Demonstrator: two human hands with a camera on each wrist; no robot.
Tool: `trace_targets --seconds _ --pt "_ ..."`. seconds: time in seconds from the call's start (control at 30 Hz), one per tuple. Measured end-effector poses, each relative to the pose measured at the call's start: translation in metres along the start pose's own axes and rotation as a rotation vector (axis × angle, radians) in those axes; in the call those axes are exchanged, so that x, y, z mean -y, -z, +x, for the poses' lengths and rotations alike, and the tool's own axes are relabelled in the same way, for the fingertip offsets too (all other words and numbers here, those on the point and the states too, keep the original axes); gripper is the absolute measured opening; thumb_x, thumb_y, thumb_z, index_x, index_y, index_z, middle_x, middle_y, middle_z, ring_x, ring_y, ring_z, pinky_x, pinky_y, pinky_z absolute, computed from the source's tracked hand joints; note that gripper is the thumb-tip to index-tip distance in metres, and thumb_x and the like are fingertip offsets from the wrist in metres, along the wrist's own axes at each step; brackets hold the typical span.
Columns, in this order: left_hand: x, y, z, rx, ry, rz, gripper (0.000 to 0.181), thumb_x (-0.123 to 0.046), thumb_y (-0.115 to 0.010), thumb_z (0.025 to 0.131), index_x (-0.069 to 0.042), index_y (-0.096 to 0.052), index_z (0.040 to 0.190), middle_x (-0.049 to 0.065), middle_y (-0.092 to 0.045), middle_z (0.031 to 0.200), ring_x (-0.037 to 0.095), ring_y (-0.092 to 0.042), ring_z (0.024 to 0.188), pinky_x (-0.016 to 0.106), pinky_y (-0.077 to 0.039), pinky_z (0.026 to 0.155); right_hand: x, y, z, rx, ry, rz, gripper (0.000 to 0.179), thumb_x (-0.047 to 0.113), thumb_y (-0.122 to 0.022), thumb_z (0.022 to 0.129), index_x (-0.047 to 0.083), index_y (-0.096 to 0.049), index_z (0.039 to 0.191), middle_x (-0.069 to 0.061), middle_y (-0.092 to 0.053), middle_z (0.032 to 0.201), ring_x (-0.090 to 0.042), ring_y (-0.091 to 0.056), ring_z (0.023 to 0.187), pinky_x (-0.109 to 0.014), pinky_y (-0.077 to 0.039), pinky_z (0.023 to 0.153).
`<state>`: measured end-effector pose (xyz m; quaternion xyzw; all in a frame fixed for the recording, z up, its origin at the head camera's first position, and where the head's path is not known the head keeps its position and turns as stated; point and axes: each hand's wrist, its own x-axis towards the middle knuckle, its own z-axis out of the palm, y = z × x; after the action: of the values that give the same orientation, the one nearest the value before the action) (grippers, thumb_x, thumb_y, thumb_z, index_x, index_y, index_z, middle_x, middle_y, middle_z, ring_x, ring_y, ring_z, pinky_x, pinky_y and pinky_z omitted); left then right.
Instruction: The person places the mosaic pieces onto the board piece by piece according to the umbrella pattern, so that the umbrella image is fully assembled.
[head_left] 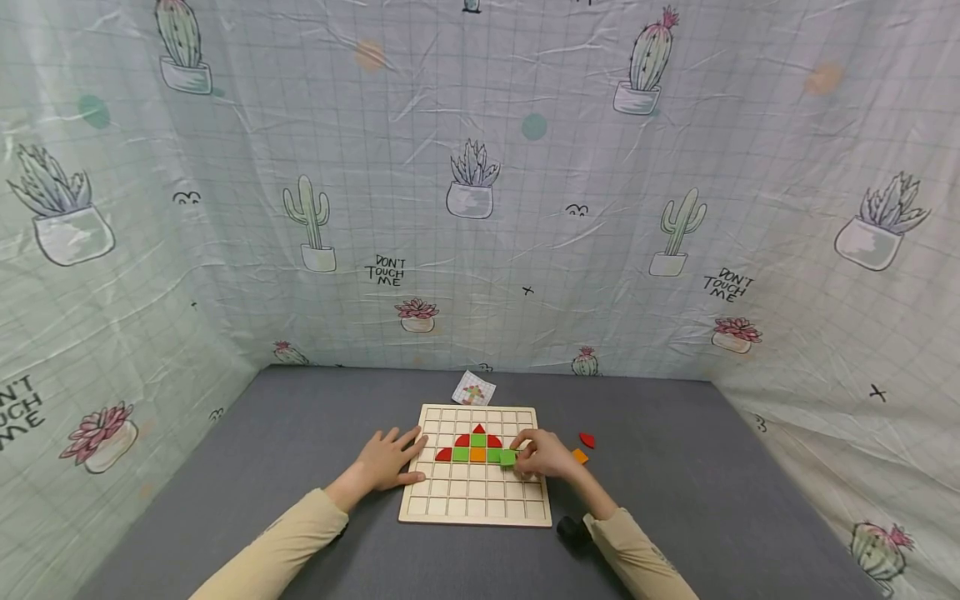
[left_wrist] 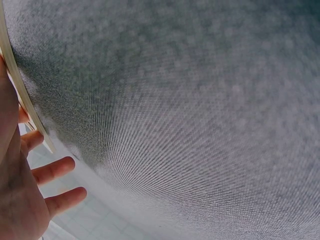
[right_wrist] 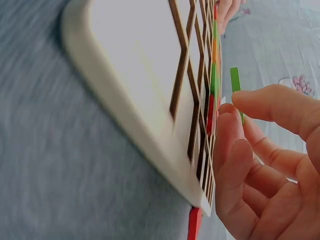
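A wooden grid board (head_left: 476,500) lies on the table, with red, green and orange tiles set in its upper middle cells. The right hand (head_left: 546,456) pinches a green square tile (head_left: 507,458) between thumb and index finger, over the right end of the row with the orange square (head_left: 478,454). In the right wrist view the pinched green tile (right_wrist: 235,80) is seen edge-on, raised off the board. With fingers spread, the left hand (head_left: 386,461) rests at the board's left edge; the left wrist view shows its fingers (left_wrist: 55,170) stretched out beside that edge.
Right of the board lie a red curved tile (head_left: 587,440) and an orange tile (head_left: 580,456), partly hidden by the right hand. A small pattern card (head_left: 473,388) lies behind the board. A cactus-print curtain (head_left: 480,275) surrounds the grey table (head_left: 315,433).
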<state>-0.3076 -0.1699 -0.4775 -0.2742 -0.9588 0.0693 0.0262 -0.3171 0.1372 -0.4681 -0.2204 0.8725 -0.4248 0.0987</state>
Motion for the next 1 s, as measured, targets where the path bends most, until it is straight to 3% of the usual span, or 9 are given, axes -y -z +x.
trace_targets --seconds 0.4,1.0 --pt "-0.001 0.002 0.000 0.001 -0.001 0.012 0.065 -0.054 -0.044 0.085 -0.014 -0.039 0.136 0.008 -0.039 0.139 0.034 -0.042 0.120 0.052 -0.036 0.092 0.009 -0.014 0.006 0.015 -0.036 0.035 0.025 0.002 -0.067 0.073 -0.004 -0.057 0.096 -0.003 -0.057 0.065 -0.011 -0.049 0.050 -0.022 -0.042 0.045" --pt "-0.002 0.004 -0.001 0.010 -0.003 0.002 0.065 -0.054 -0.045 0.085 -0.014 -0.039 0.136 0.009 -0.039 0.139 0.035 -0.041 0.120 0.052 -0.036 0.092 0.017 -0.030 0.014 0.022 -0.024 0.051 0.023 0.002 -0.069 0.072 -0.003 -0.060 0.093 -0.012 -0.065 0.069 -0.009 -0.052 0.050 -0.022 -0.043 0.046"
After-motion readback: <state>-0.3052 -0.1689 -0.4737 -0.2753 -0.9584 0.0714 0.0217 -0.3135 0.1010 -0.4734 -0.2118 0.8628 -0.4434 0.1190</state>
